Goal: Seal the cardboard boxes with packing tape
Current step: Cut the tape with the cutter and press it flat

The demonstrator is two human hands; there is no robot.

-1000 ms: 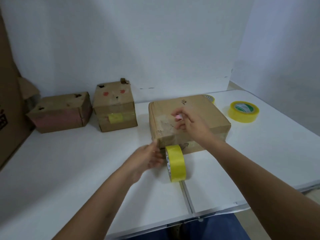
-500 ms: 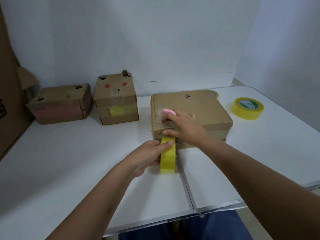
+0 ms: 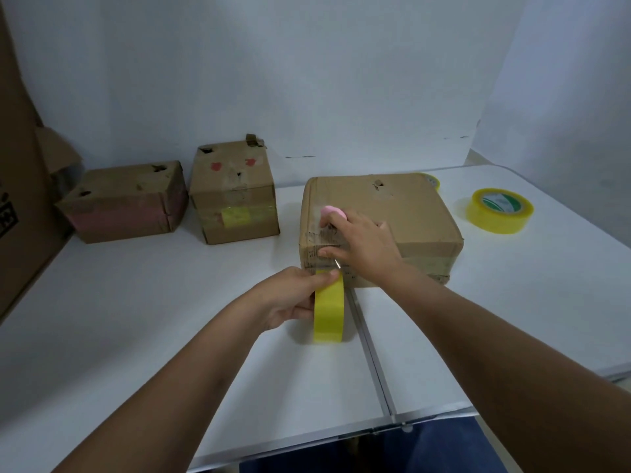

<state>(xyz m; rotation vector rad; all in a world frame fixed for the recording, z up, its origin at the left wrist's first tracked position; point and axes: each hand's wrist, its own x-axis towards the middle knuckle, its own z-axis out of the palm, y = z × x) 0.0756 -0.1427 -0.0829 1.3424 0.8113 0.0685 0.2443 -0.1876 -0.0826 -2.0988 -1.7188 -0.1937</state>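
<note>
left hand (image 3: 290, 297): grips yellow tape roll (image 3: 328, 308), fingers curled round its top, thumb side at lower left; roll stands on edge on the table, just near of the big box
right hand (image 3: 363, 242): rests on the near-left top edge of the big box, fingers curled round a pink cutter (image 3: 333, 211); thin metal blade tip pokes out below the hand, right at the top of the roll where it meets the box front
hands: close together, not touching as far as visible
big box (image 3: 409, 213): closed cardboard box, centre-right of table, small tear on top, clear tape band along its near face
tape strip: cannot tell if a strip runs from roll to box, spot is hidden by the fingers
middle box (image 3: 235, 192): far centre-left, two red marks on top, yellow tape patch on near face
left box (image 3: 126, 203): far left, pinkish band on near face, just beside the middle box
spare roll (image 3: 499, 209): yellow tape lying flat, far right, well apart from the big box
third roll (image 3: 432, 180): only an edge shows behind the far-right corner of the big box
table (image 3: 136, 319): white, seam running near-far just right of the held roll
large cardboard (image 3: 17, 186): leans at the far-left edge
</note>
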